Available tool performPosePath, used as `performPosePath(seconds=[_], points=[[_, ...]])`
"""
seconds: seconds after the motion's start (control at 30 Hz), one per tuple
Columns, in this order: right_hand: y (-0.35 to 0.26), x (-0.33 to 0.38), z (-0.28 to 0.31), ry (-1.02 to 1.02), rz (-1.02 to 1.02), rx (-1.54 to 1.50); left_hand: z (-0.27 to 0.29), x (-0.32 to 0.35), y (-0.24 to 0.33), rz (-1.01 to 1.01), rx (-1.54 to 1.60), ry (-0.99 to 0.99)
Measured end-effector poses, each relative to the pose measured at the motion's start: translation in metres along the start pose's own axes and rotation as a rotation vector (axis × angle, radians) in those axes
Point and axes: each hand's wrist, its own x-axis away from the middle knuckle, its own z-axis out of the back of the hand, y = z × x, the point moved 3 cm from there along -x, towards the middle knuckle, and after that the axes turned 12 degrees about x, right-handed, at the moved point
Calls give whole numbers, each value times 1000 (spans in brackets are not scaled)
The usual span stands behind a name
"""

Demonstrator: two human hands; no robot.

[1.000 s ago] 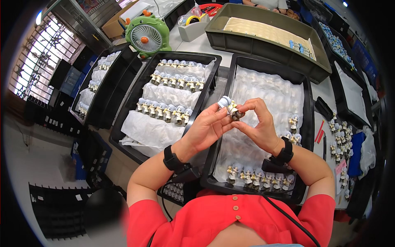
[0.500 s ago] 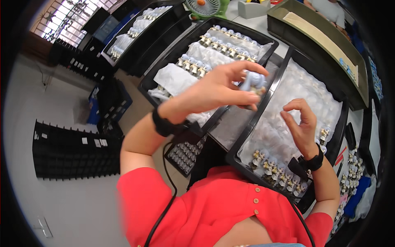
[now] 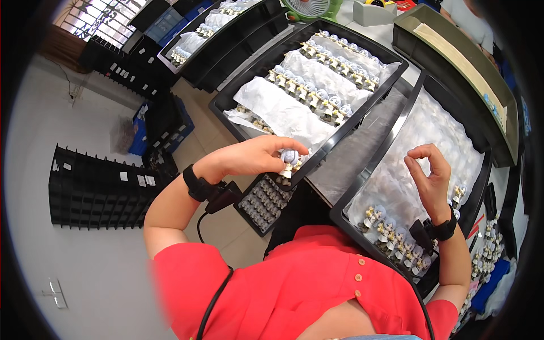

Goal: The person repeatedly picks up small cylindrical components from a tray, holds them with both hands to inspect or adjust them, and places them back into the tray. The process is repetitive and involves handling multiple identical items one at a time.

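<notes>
My left hand (image 3: 255,156) grips a small figurine (image 3: 290,157) with a pale blue-grey head and a white and yellow body. It holds the figurine over the near corner of the left black tray (image 3: 326,160), where white tissue and rows of similar figurines lie. Over the right black tray (image 3: 340,214) hovers my right hand (image 3: 433,178), thumb and forefinger pinched together. Whatever may be between those fingertips is too small to make out. White tissue (image 3: 419,136) covers most of that tray, and a row of figurines (image 3: 391,235) stands uncovered along its near side.
Behind the trays are a green fan (image 3: 309,8) and a long olive bin (image 3: 453,62). Another black tray (image 3: 226,51) stands at the back left. Stacked black trays (image 3: 102,190) are on the left; a tray of small grey parts (image 3: 263,204) sits low beside me. Loose figurines (image 3: 487,249) lie far right.
My left hand has carried the figurine left and nearer to me, from between the trays to the left tray's near corner. My right hand keeps its pinch; the view has shifted slightly.
</notes>
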Motion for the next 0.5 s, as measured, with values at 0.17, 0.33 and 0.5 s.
performPosePath(seconds=[0.17,0.33,0.5], points=[[0,1,-2,-26,21,24,0,-1,19,-114,-357,163],[-2,0,-3,-53,26,39,-4,-20,10,-142,-839,329],[-2,0,-5,-74,27,50,3,-44,0,201,-559,95]])
